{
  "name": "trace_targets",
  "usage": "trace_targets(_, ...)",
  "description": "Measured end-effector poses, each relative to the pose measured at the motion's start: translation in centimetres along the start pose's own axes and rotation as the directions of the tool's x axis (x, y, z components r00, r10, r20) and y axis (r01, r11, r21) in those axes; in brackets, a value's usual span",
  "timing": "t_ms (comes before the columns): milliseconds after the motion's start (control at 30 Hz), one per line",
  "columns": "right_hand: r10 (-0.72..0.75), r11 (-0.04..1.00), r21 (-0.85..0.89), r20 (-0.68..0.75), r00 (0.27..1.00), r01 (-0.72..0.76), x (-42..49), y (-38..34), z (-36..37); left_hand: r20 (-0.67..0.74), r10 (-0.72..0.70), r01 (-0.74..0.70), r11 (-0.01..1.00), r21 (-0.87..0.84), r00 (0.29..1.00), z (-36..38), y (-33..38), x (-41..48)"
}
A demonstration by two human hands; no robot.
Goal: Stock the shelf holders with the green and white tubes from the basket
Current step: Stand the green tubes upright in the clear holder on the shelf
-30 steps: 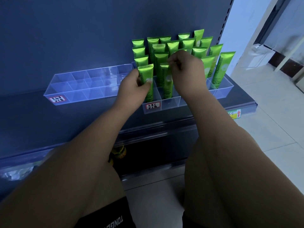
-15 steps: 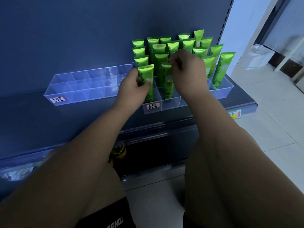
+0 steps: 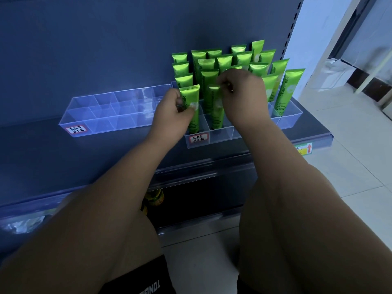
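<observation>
Several green tubes stand upright in a clear divided holder (image 3: 220, 140) on the dark shelf. My left hand (image 3: 172, 112) grips the front-left tube (image 3: 192, 96) at its middle; that tube stands in the holder's front-left compartment. My right hand (image 3: 244, 96) pinches the top edge of the neighbouring tube (image 3: 216, 111), which stands in the second front compartment. A tube marked Chamomile (image 3: 286, 92) stands at the holder's right end. The basket is out of view.
A second clear divided holder (image 3: 101, 115), with no tubes in it, sits to the left on the same shelf. The shelf's front edge (image 3: 307, 145) carries a price label with a red arrow. A lower shelf holds a bottle (image 3: 156, 197). White tiled floor lies to the right.
My right hand has shifted slightly down with the second front tube, which sits a little lower in its compartment. My left hand has stayed on the front-left tube.
</observation>
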State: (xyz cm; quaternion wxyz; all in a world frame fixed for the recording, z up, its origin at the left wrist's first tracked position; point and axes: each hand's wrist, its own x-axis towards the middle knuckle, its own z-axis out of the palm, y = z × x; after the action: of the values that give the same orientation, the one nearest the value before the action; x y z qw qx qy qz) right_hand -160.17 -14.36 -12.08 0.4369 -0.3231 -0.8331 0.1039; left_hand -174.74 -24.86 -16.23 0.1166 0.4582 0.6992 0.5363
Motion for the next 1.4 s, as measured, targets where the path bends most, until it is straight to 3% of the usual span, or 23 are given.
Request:
trace_targets(500, -0.005, 1.000, -0.026, -0.049, 0.999, 0.003, 0.1, -0.3, -0.1, 0.008, 0.000, 0.000, 1.000, 0.022, 1.000, -0.1, -0.1, -0.1)
trace_targets(1233, 0.049, 0.998, -0.044, 0.026, 0.998, -0.048, -1.0, -1.5, -1.5, 0.043, -0.030, 0.031, 0.999, -0.008, 0.999, -0.9, 0.6, -0.7)
trace_targets(1400, 0.039, 0.996, -0.076, -0.007, 0.999, -0.039, -2.1, -2.1, -2.4, -0.011, -0.116, 0.115, 0.991, -0.065, 0.993, -1.0, 2.1, -1.7)
